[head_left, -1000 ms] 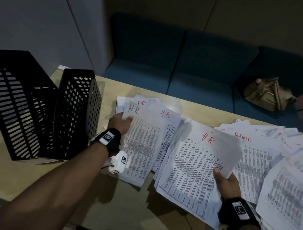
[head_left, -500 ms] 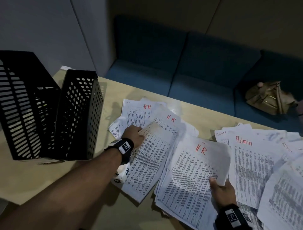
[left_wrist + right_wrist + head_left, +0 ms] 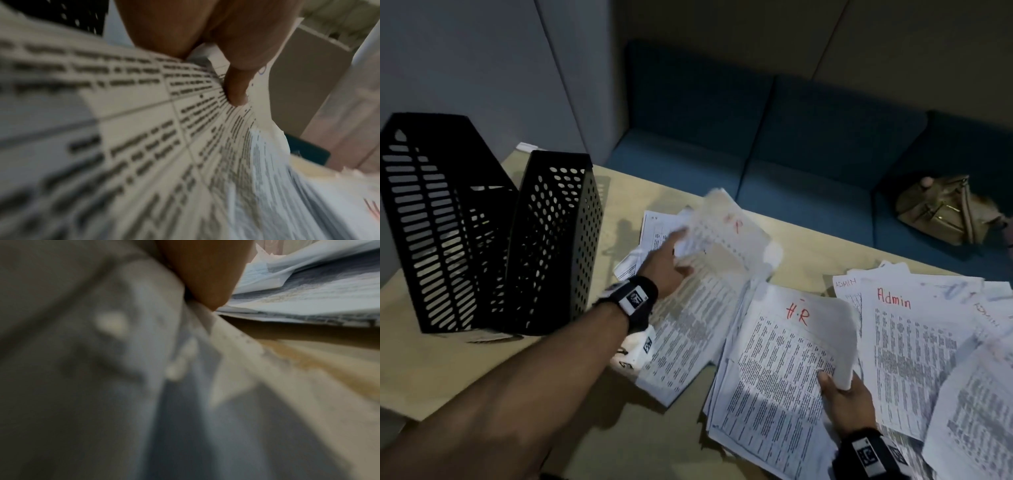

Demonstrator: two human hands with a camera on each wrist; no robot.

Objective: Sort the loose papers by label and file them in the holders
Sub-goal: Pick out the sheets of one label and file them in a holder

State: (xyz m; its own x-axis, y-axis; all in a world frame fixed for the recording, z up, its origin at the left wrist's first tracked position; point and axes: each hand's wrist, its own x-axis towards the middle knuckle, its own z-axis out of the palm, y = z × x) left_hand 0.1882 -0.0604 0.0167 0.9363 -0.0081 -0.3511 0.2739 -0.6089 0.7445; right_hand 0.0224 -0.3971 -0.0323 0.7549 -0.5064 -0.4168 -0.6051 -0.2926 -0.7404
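H.R. sheets (image 3: 726, 233) were pinched and lifted by the left hand (image 3: 667, 267), up from lying flat under it half a second earlier; an H.R. stack (image 3: 784, 349) was gripped at its corner by the right hand (image 3: 849, 407); edges should be squared before filing in the holders (image 3: 493, 240), well left of the fingers.

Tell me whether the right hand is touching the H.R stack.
Touching. In the head view the right hand grips the H.R stack at its lower right edge, thumb on top of the sheets.
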